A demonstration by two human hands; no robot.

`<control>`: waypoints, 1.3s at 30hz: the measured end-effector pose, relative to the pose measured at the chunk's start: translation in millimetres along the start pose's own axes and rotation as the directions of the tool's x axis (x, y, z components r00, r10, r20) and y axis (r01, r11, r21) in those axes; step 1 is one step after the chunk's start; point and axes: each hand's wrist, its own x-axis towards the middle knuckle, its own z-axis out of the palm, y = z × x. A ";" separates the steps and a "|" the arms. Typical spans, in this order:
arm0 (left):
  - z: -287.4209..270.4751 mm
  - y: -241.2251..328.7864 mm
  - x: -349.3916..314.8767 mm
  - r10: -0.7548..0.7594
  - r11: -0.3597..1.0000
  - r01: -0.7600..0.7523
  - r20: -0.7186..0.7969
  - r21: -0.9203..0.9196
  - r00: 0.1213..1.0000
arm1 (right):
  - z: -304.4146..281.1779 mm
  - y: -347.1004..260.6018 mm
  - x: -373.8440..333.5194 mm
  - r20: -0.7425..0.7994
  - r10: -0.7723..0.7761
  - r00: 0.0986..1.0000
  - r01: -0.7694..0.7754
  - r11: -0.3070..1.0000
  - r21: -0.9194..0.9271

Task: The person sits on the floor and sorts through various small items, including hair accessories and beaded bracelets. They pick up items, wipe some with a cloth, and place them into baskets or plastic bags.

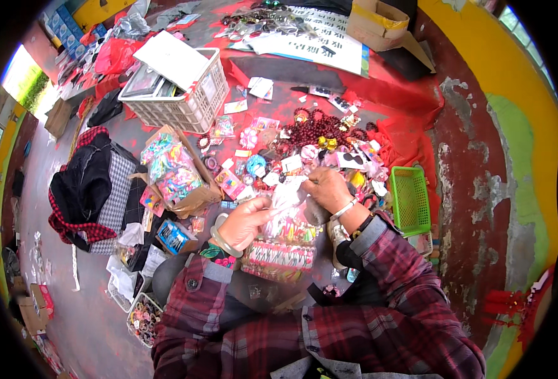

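Whitish film between both hands, over a clear pack

White lattice crate [197,101], upper left: flat sheets and dark, flat items inside, a white board slanted across the top. Open brown carton [210,184], nearer: heaped with small bagged pieces in pink, aqua and yellow. Clear pack [279,256], directly before the person's torso: see-through, glossy; pink, green and yellow pieces within, a pale band with dark zigzag strokes across it. Green mesh basket [411,202] out to the right. Small white basket [145,321], lower left: mixed coloured rings and bits. Left hand [244,222]: thumb and forefinger pinching the film's left side. Right hand [328,189]: bent, fingertips gathered on its right side. Whitish film [286,194]: thin, crinkled, partly see-through, just above the pack; finer detail washed out by glare.
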 end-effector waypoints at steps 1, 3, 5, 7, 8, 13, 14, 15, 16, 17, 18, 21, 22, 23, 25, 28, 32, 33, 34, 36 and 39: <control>2.3 0.4 0.5 0.050 0.997 -0.051 -0.015 -0.054 0.999 | -1.9 -3.4 0.5 0.118 0.074 0.990 -0.078 0.996 0.031; 7.5 1.7 2.3 0.146 0.976 -0.151 -0.046 -0.155 0.988 | 5.3 -6.4 -3.0 0.225 0.081 0.971 -0.137 0.960 0.245; 8.2 3.2 4.9 0.203 0.959 -0.222 -0.123 -0.175 0.971 | 15.5 -5.7 -8.3 0.324 -0.159 0.933 -0.057 0.823 0.566; 8.4 3.4 6.9 0.253 0.936 -0.293 -0.209 -0.194 0.945 | 23.2 -19.0 -14.0 0.469 -0.154 0.869 -0.264 0.659 0.705; 12.1 5.5 5.6 0.278 0.928 -0.330 -0.270 -0.170 0.922 | 6.3 -46.1 -20.4 0.528 -0.116 0.841 -0.320 0.680 0.660; -4.3 -21.8 11.2 0.158 0.980 -0.185 -0.273 -0.073 0.949 | 41.6 -31.2 -23.1 0.270 -0.088 0.959 0.056 0.991 0.124; -6.0 -21.4 10.3 0.064 0.995 -0.079 -0.225 -0.055 0.972 | 41.7 -30.0 -25.9 0.280 -0.018 0.960 0.001 0.998 0.061; -7.3 -19.9 7.9 -0.032 0.999 0.026 -0.180 -0.031 0.983 | 43.6 -24.3 -25.9 0.313 -0.045 0.949 0.030 0.998 0.052; -9.4 -15.4 2.1 -0.087 0.987 0.119 -0.263 0.108 0.961 | 48.6 -14.1 -22.4 0.346 -0.072 0.936 0.060 0.997 0.045; -10.7 -11.0 2.9 -0.040 0.895 0.154 -0.268 0.418 0.962 | 51.8 -3.5 -21.4 0.378 -0.091 0.921 0.086 0.996 0.030; -18.3 -7.1 4.7 0.085 0.696 0.130 -0.260 0.707 0.962 | 58.9 6.9 -24.0 0.459 -0.085 0.884 0.073 0.996 0.045; -24.5 11.4 1.0 0.466 0.443 0.062 -0.289 0.894 0.836 | 69.5 23.0 -34.2 0.885 -0.243 0.397 0.464 0.885 0.035; -18.5 22.0 -4.5 0.506 0.399 0.059 -0.273 0.915 0.818 | 75.7 21.6 -43.6 0.966 -0.158 0.206 0.483 0.875 0.041; -12.3 34.3 -8.8 0.552 0.351 0.051 -0.251 0.935 0.795 | 81.1 21.7 -51.2 0.970 -0.149 0.191 0.513 0.858 0.031; -29.7 25.6 -2.3 0.493 0.485 0.027 -0.299 0.874 0.817 | 90.6 24.4 -66.0 0.978 -0.126 0.168 0.568 0.823 0.009; -16.7 27.2 -7.2 0.482 0.433 0.032 -0.261 0.901 0.836 | 79.7 6.9 -59.9 0.933 -0.105 0.345 0.500 0.861 -0.088; -3.9 23.8 -6.4 0.441 0.328 0.038 -0.189 0.944 0.877 | 71.0 20.7 -36.3 0.730 -0.092 0.678 0.371 0.900 -0.231; -7.5 18.9 -3.4 0.439 0.346 0.021 -0.182 0.938 0.880 | 59.7 21.6 -30.4 0.676 -0.068 0.734 0.318 0.914 -0.254; -12.6 13.8 -0.1 0.436 0.365 0.006 -0.176 0.931 0.883 | 44.5 23.9 -25.5 0.634 -0.028 0.773 0.265 0.922 -0.282; -14.5 7.9 3.5 0.442 0.385 -0.015 -0.170 0.923 0.881 | 6.8 33.1 -12.5 0.589 -0.027 0.808 0.254 0.918 -0.306; -12.5 9.3 0.0 0.433 0.353 -0.005 -0.158 0.936 0.887 | -51.4 68.0 7.6 0.489 0.116 0.864 0.109 0.907 -0.407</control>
